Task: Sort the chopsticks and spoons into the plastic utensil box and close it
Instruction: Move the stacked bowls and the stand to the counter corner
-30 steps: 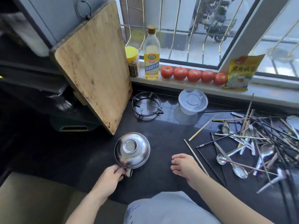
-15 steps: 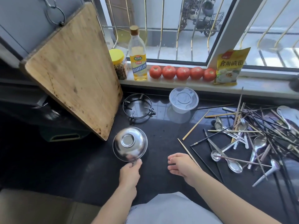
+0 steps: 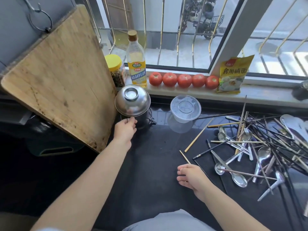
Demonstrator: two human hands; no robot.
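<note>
Your left hand (image 3: 125,129) pinches the rim of one upturned, shiny steel bowl (image 3: 132,101). Your right hand (image 3: 191,177) rests loosely curled, holding nothing. Right of it lies a tangled heap of slim chopsticks (image 3: 198,139) and glossy metal spoons (image 3: 237,178), too many to count. Five round tomatoes (image 3: 184,80) sit beyond.

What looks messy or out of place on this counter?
The chopsticks and spoons lie in a crisscrossed heap at the right of the counter, unsorted. Also, the left hand holds a steel bowl upside down by its rim, raised over the burner ring.
</note>
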